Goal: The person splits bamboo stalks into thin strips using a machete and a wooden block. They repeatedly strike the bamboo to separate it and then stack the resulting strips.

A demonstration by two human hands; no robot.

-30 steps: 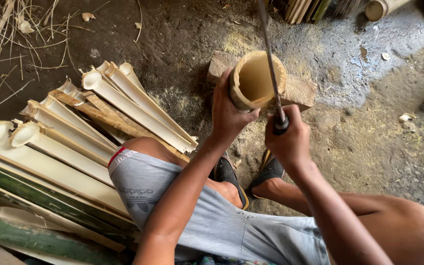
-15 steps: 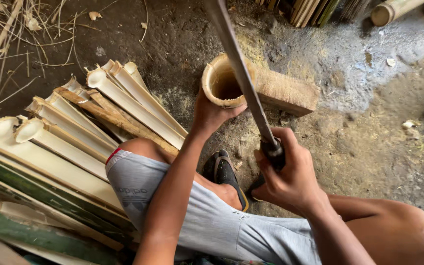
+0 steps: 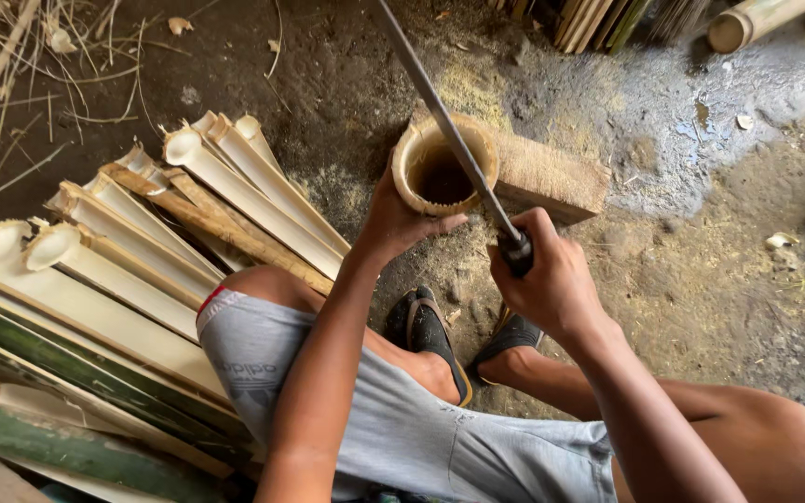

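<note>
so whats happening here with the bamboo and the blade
A person squats on a dirt floor. The left hand steadies an upright hollow bamboo section by its rim, next to a wooden block. The right hand has its grip on the dark handle of a long metal blade, which slants up across the bamboo's open top. A stack of split bamboo pieces lies at the person's left.
</note>
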